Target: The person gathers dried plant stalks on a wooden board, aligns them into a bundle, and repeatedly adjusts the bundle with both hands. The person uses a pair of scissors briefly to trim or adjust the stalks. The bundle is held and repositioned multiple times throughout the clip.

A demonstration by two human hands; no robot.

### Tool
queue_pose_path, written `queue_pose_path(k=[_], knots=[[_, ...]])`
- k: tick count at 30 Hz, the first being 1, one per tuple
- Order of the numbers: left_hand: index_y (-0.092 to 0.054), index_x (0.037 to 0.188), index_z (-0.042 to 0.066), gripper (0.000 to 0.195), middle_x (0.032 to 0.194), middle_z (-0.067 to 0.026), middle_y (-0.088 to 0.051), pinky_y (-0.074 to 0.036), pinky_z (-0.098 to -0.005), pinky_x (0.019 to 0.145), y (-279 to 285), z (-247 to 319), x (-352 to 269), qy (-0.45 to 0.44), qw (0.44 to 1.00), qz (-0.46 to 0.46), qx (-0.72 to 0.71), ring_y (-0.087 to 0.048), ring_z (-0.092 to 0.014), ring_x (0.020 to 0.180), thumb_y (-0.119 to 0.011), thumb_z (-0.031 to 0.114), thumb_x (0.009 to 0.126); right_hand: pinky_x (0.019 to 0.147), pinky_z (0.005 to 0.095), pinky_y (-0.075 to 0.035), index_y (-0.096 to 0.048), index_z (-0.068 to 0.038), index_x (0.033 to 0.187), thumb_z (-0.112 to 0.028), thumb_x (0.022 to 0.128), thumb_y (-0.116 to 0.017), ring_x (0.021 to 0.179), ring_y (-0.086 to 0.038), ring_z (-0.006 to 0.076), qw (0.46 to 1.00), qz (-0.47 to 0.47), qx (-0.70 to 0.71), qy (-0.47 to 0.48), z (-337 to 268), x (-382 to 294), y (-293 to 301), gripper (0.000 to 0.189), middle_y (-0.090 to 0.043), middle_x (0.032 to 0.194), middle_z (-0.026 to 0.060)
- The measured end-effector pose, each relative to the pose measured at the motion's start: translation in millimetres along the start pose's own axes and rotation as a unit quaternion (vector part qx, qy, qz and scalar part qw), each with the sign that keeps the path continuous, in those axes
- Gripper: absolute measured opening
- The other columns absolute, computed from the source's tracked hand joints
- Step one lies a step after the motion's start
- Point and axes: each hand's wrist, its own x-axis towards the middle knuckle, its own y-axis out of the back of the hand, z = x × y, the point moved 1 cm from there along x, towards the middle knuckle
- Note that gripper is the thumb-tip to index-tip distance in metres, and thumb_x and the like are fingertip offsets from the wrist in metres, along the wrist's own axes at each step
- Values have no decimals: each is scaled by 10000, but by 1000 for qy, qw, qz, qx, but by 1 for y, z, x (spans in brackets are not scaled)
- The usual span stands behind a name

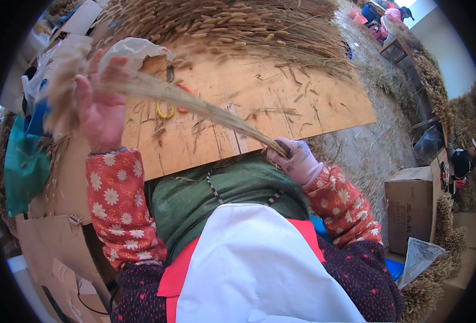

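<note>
My right hand (296, 159), in a pale, stained glove, grips the stem ends of a bundle of dried fluffy-headed grass (213, 115) near the table's front edge. The stems slant up to the left across the wooden table, and their blurred seed heads fan out around my left hand. That left hand (103, 109) is bare and raised, palm showing, fingers apart, beside the upper part of the bundle; nothing is gripped in it. Scissors with a yellow loop (165, 110) and a red loop (186, 92) lie on the board behind the stems.
A large heap of dried grass (238, 28) covers the table's far side. A white plastic bag (135, 50) lies at its left. Stem scraps dot the wooden tabletop (335, 107). Cardboard boxes (409, 202) stand at right and lower left. Other people (462, 161) are at the right.
</note>
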Motion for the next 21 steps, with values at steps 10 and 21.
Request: queue_pose_path(k=[10, 21], knots=[[-390, 1393, 51, 615, 1275, -129, -561, -495, -255, 807, -53, -131, -78, 333, 920, -120, 169, -573, -167, 1091, -674, 237, 880, 426, 237, -330, -639, -50, 876, -233, 902, -637, 460, -435, 63, 974, 42, 190, -119, -17, 20, 3, 185, -507, 575, -29], [-381, 1357, -25, 644, 1091, -115, -647, -468, -307, 897, -81, -171, -107, 373, 914, -54, 148, -603, -162, 1018, -709, 225, 864, 620, 322, -466, -649, -11, 981, -225, 900, -628, 655, -582, 158, 998, 43, 41, -26, -9, 18, -15, 230, -650, 739, 132]])
